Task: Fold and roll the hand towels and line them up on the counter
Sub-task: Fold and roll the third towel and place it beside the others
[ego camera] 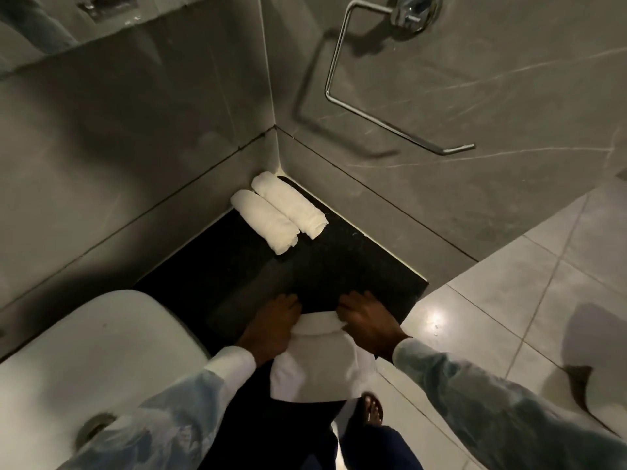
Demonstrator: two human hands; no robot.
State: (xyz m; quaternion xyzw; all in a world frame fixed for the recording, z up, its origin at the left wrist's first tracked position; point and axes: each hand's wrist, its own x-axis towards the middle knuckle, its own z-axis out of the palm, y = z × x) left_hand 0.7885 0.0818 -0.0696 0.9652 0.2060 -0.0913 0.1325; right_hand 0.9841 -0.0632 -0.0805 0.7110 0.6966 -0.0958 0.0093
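On the black counter (237, 266), a white hand towel (319, 364) lies at the near edge, its loose end hanging over the front. The left hand (271, 329) and right hand (364, 322) press flat, fingers curled over each end of its rolled far part. Two rolled towels (278, 215) lie side by side, touching, in the far corner against the wall. Bare counter stretches between them and the hands. A white basin (91, 361) borders the left.
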